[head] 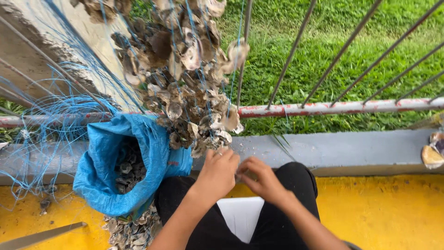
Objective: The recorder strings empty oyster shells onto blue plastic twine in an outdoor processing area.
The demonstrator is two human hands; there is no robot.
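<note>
A big cluster of grey-brown oyster shells (185, 74) hangs on thin blue strings (60, 115) from a metal railing. My left hand (217, 173) reaches up to the cluster's lowest shells, fingers pinched together around a shell or string; what it grips is too small to tell. My right hand (261, 178) is close beside it, fingers curled and touching the left fingertips. Both hands hover over my knees in black trousers (296, 180). A blue woven sack (115, 180) full of dark shells stands open just left of my left arm.
A rusty white-and-red rail (333, 108) with slanted bars (342, 48) fronts green grass. A grey concrete kerb (360, 150) borders a yellow floor (384, 208). Loose shells (132, 231) lie under the sack, and more (432, 150) at the right edge. A white seat (240, 215) is between my legs.
</note>
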